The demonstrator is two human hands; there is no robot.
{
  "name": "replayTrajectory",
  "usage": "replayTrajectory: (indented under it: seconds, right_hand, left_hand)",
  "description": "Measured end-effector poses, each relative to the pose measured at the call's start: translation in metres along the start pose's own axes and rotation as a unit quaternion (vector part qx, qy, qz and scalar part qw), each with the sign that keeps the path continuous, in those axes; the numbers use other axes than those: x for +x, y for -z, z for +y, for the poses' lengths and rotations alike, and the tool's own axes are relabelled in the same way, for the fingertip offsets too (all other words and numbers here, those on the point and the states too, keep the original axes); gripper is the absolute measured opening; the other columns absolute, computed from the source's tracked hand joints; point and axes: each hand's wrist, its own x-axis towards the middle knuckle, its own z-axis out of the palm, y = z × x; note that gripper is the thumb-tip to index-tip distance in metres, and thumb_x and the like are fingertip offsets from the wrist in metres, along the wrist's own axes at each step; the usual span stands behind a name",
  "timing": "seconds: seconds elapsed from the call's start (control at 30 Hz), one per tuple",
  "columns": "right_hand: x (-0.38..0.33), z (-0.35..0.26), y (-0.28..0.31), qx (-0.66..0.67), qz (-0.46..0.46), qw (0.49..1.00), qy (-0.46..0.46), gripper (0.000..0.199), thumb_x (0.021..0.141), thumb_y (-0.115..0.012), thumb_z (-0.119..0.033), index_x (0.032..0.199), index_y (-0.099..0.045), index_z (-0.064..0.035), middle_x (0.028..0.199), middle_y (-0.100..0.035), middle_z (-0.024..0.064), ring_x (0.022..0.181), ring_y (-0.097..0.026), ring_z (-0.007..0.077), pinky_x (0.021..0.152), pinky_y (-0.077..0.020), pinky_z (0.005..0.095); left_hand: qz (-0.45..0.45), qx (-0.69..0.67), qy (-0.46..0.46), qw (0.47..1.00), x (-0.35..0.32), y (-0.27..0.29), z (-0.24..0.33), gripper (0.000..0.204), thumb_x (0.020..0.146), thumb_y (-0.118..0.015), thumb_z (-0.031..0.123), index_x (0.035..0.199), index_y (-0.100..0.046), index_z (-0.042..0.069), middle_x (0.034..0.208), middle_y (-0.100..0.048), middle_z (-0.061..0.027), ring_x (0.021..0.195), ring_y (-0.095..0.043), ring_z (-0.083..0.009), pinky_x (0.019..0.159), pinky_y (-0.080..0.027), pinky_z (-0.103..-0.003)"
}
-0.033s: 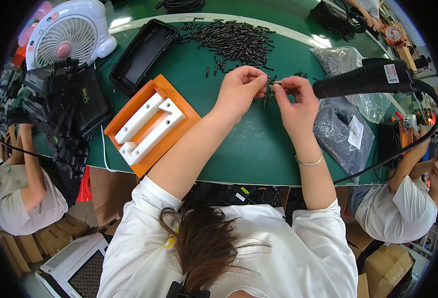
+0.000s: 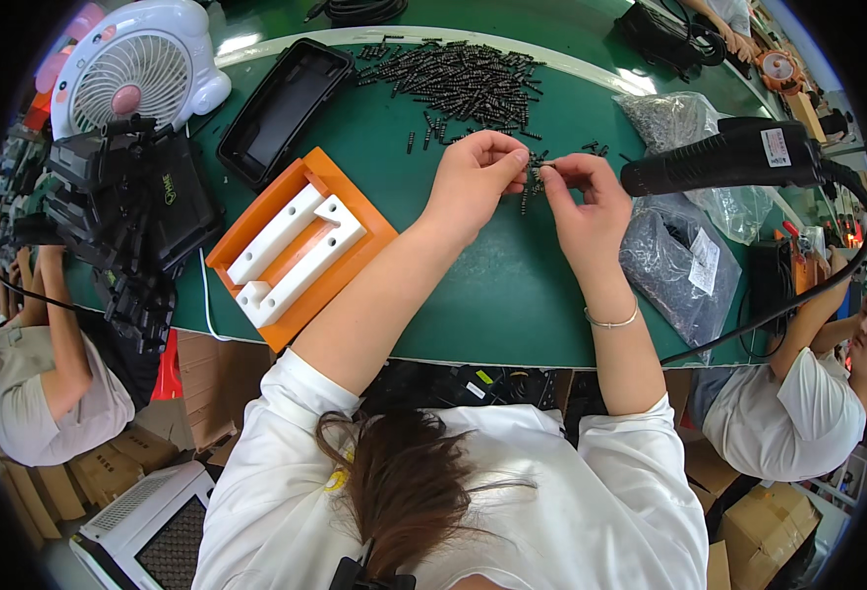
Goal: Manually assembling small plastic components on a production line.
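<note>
My left hand [image 2: 475,175] and my right hand [image 2: 587,205] meet over the green table [image 2: 473,295], fingertips almost touching. Both pinch small black screws [image 2: 533,183] between thumb and fingers; how many each holds is too small to tell. A thin bracelet sits on my right wrist. Just beyond the hands lies a wide scatter of the same black screws [image 2: 463,74]. Left of my left forearm rests an orange jig [image 2: 300,246] with white blocks on it.
A black power screwdriver [image 2: 728,157] with a cable hangs right of my right hand. Clear bags of screws [image 2: 684,261] lie below it. A black tray [image 2: 281,108], stacked black housings [image 2: 128,206] and a white fan [image 2: 133,69] stand left. Co-workers sit at both sides.
</note>
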Motion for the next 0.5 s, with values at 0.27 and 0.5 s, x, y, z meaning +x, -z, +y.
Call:
replayTrajectory:
  seconds: [0.27, 0.5]
  right_hand:
    - [-0.0024, -0.0001, -0.0026, -0.078, -0.06, 0.994, 0.045, 0.012, 0.072, -0.063, 0.001, 0.083, -0.06, -0.0005, 0.076, -0.057, 0.0056, 0.064, -0.056, 0.0126, 0.057, -0.0459, 0.022]
    - [-0.0014, -0.0024, -0.0026, -0.057, -0.031, 0.997, 0.045, 0.017, 0.077, -0.056, 0.001, 0.094, -0.059, -0.0016, 0.081, -0.054, 0.0066, 0.067, -0.055, 0.0136, 0.058, -0.0458, 0.0228]
  left_hand:
    - [0.003, 0.0, -0.012, 1.0, 0.001, -0.0008, -0.0023, 0.011, 0.084, -0.055, 0.009, 0.091, -0.056, 0.001, 0.081, -0.058, -0.0039, 0.072, -0.054, -0.0108, 0.067, -0.046, -0.023]
    - [0.02, -0.008, -0.017, 1.0, 0.0019, 0.0019, 0.0013, 0.011, 0.084, -0.055, 0.009, 0.092, -0.056, 0.001, 0.081, -0.058, -0.0044, 0.073, -0.055, -0.0116, 0.068, -0.047, -0.024]
